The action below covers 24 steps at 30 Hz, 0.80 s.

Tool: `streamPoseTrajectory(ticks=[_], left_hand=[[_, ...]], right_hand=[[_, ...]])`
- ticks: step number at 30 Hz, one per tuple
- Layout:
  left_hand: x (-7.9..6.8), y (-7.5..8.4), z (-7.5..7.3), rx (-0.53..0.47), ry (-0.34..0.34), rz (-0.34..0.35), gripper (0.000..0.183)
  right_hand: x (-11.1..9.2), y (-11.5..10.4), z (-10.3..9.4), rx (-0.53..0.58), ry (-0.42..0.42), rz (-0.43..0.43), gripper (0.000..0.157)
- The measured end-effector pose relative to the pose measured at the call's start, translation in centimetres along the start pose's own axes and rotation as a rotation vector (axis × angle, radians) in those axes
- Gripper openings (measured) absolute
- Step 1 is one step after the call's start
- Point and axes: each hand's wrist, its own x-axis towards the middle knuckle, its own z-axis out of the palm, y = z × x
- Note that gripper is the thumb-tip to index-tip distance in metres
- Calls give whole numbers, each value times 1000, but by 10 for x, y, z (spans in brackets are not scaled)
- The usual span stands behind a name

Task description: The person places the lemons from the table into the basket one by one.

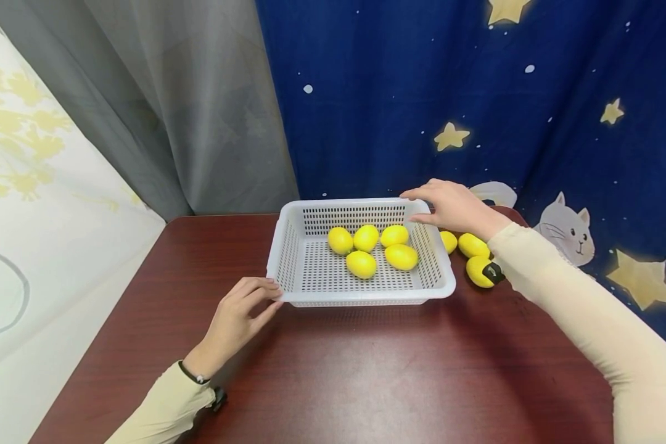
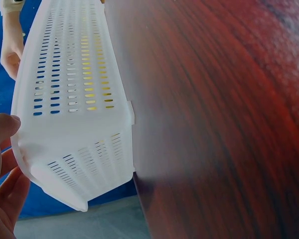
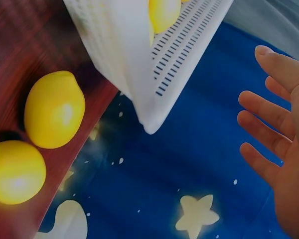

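Observation:
A white slotted plastic basket stands on the table with several yellow lemons lying in it. My left hand grips the basket's near left corner, its fingers over the rim and the thumb in front. The left wrist view shows that thumb and fingertips at the rim of the basket. Over the far right corner hovers my right hand, fingers spread and holding nothing. In the right wrist view this hand appears apart from the basket.
Three more lemons lie on the table to the right of the basket, partly behind the right wrist. The dark red wooden table ends near the basket's far side. Behind it hang a grey curtain and a blue starry curtain.

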Motion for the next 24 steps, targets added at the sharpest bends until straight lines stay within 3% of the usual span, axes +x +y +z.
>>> streamPoseTrajectory(ticks=[24], left_hand=[[1,0,0,-16,3,5,32]], right_hand=[[-26,52,4,54,1,151,51]])
